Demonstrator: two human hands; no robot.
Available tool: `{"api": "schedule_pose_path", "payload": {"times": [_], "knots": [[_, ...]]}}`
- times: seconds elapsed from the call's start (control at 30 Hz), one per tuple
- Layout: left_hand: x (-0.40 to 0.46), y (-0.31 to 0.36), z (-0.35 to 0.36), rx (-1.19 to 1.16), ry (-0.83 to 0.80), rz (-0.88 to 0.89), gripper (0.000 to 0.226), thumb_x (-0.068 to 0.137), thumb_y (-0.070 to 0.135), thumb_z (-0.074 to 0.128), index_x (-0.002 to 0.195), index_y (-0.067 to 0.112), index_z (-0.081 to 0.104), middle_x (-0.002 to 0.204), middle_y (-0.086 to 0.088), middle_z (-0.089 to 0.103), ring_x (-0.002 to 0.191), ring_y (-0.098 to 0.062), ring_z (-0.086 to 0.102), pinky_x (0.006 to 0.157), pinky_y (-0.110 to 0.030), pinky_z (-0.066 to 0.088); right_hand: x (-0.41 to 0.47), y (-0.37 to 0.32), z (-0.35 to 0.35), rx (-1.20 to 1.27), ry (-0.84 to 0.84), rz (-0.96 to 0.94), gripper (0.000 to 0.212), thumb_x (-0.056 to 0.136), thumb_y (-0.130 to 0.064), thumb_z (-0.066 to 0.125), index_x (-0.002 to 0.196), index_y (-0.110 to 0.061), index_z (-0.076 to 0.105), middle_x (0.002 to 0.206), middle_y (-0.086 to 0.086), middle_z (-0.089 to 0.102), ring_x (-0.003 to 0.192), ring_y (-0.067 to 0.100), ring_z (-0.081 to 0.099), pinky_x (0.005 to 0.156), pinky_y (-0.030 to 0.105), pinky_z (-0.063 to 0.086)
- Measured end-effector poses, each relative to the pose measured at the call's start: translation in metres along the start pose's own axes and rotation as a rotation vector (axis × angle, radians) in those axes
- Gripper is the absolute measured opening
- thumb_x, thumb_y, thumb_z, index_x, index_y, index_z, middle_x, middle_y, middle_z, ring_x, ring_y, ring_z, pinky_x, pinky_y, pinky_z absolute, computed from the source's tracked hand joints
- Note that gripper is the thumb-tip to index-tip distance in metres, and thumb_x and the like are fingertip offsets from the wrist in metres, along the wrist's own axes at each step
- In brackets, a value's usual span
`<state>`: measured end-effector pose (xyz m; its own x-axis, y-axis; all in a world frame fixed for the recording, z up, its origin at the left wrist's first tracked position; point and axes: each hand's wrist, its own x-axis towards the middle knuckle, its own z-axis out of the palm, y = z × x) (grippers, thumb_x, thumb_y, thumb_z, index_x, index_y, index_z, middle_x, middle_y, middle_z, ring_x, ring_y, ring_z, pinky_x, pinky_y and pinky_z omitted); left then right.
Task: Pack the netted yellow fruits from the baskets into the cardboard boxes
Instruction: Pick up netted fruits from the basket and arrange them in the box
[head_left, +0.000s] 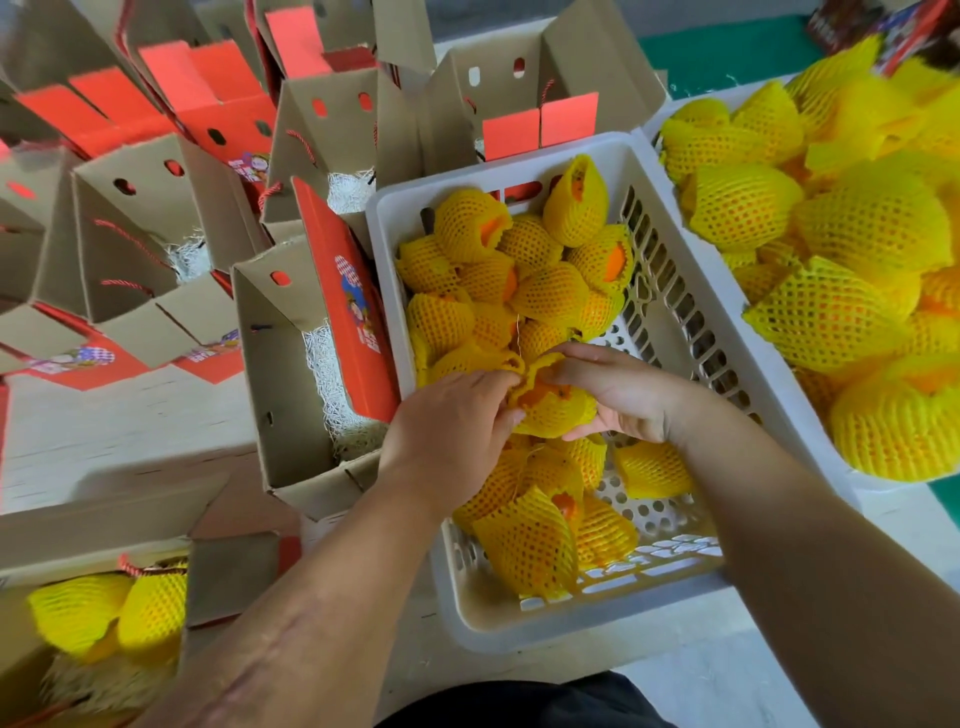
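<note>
**Netted fruit held over the basket**

Open boxes (291, 364) are ranged left of the white basket (670, 332). Above its near half, one netted fruit (553, 410) is gripped by the left hand (452, 426) and cupped by the right hand (618, 395).

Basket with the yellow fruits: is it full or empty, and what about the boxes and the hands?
White basket: partly full.
Held fruit: gripped by both hands.
Left hand: pinching its net.
Right hand: cupping it.
Nearest box: open, only shredded paper.
Bottom-left box: holds fruits.
</note>
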<state>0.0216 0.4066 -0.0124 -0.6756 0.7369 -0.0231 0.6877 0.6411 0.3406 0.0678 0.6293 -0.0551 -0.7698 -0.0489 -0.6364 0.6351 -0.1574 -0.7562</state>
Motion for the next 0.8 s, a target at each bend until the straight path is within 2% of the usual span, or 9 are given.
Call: {"api": "schedule_pose_path", "payload": {"times": [0.1, 0.17, 0.23, 0.3, 0.37, 0.47, 0.53, 0.63, 0.8], "knots": [[0.0, 0.0, 0.0, -0.016, 0.022, -0.013, 0.038, 0.102, 0.046, 0.056, 0.136, 0.029, 0.058, 0.109, 0.013, 0.068, 0.105, -0.014, 0.063, 0.076, -0.032, 0.051, -0.002, -0.001, 0.003, -0.069, 0.014, -0.044, 0.035, 0.08, -0.039, 0.075, 0.114, -0.032, 0.074, 0.117, 0.003, 0.074, 0.101, 0.021, 0.075, 0.076, 0.04, 0.062], [0.0, 0.001, 0.0, -0.024, 0.016, -0.029, 0.056, 0.099, 0.059, 0.053, 0.146, 0.029, 0.048, 0.114, 0.012, 0.065, 0.109, -0.014, 0.061, 0.076, -0.03, 0.05, -0.004, 0.0, 0.003, -0.117, 0.014, -0.066, 0.033, 0.087, -0.033, 0.074, 0.12, -0.031, 0.07, 0.12, 0.008, 0.073, 0.1, 0.024, 0.074, 0.081, 0.044, 0.063], [0.0, 0.002, 0.0, 0.004, -0.019, -0.027, 0.076, 0.093, 0.074, 0.044, 0.155, 0.03, 0.036, 0.127, 0.009, 0.06, 0.118, -0.014, 0.057, 0.081, -0.033, 0.053, -0.004, 0.001, 0.003, -0.176, -0.035, -0.087, 0.04, 0.084, -0.028, 0.074, 0.123, -0.032, 0.066, 0.118, 0.011, 0.073, 0.105, 0.031, 0.072, 0.091, 0.051, 0.06], [-0.001, 0.001, 0.0, 0.03, -0.025, -0.001, 0.066, 0.095, 0.073, 0.043, 0.147, 0.032, 0.046, 0.126, 0.01, 0.062, 0.117, -0.014, 0.059, 0.081, -0.033, 0.053, -0.005, 0.001, 0.006, -0.212, -0.089, -0.1, 0.049, 0.08, -0.025, 0.074, 0.127, -0.031, 0.063, 0.109, 0.01, 0.075, 0.104, 0.033, 0.071, 0.094, 0.053, 0.056], [-0.002, -0.001, 0.001, -0.014, 0.019, 0.029, 0.042, 0.101, 0.058, 0.05, 0.13, 0.03, 0.061, 0.117, 0.011, 0.066, 0.109, -0.014, 0.062, 0.076, -0.032, 0.051, -0.005, 0.001, 0.009, -0.183, -0.098, -0.089, 0.056, 0.077, -0.025, 0.076, 0.13, -0.029, 0.058, 0.105, 0.008, 0.075, 0.097, 0.026, 0.07, 0.088, 0.049, 0.055], [-0.003, -0.001, 0.001, -0.025, 0.081, 0.035, 0.02, 0.103, 0.033, 0.057, 0.119, 0.025, 0.066, 0.107, 0.009, 0.068, 0.098, -0.016, 0.063, 0.068, -0.027, 0.042, -0.004, 0.0, 0.009, -0.146, -0.034, -0.086, 0.067, 0.071, -0.029, 0.083, 0.131, -0.034, 0.054, 0.117, 0.013, 0.066, 0.1, 0.024, 0.067, 0.077, 0.039, 0.054], [-0.003, 0.0, 0.001, 0.001, 0.096, 0.031, 0.015, 0.103, 0.029, 0.058, 0.114, 0.024, 0.065, 0.1, 0.009, 0.068, 0.092, -0.017, 0.063, 0.066, -0.026, 0.036, -0.003, 0.001, 0.01, -0.188, 0.033, -0.08, 0.066, 0.076, -0.031, 0.087, 0.131, -0.039, 0.051, 0.126, 0.009, 0.057, 0.105, 0.024, 0.066, 0.074, 0.035, 0.056], [-0.002, 0.002, 0.001, 0.023, 0.093, 0.013, 0.012, 0.103, 0.029, 0.056, 0.113, 0.024, 0.062, 0.096, 0.01, 0.066, 0.088, -0.016, 0.061, 0.064, -0.026, 0.033, -0.001, 0.002, 0.014, -0.216, 0.125, -0.068, 0.067, 0.08, -0.035, 0.086, 0.133, -0.043, 0.047, 0.125, 0.0, 0.049, 0.106, 0.02, 0.064, 0.067, 0.031, 0.059], [-0.002, 0.001, 0.002, 0.024, 0.11, 0.027, 0.01, 0.101, 0.03, 0.057, 0.107, 0.022, 0.059, 0.088, 0.015, 0.052, 0.08, -0.018, 0.058, 0.056, -0.029, 0.033, 0.003, -0.001, 0.012, -0.045, 0.174, -0.035, 0.065, 0.082, -0.033, 0.085, 0.135, -0.042, 0.049, 0.124, 0.001, 0.061, 0.111, 0.024, 0.065, 0.066, 0.034, 0.058]]}}
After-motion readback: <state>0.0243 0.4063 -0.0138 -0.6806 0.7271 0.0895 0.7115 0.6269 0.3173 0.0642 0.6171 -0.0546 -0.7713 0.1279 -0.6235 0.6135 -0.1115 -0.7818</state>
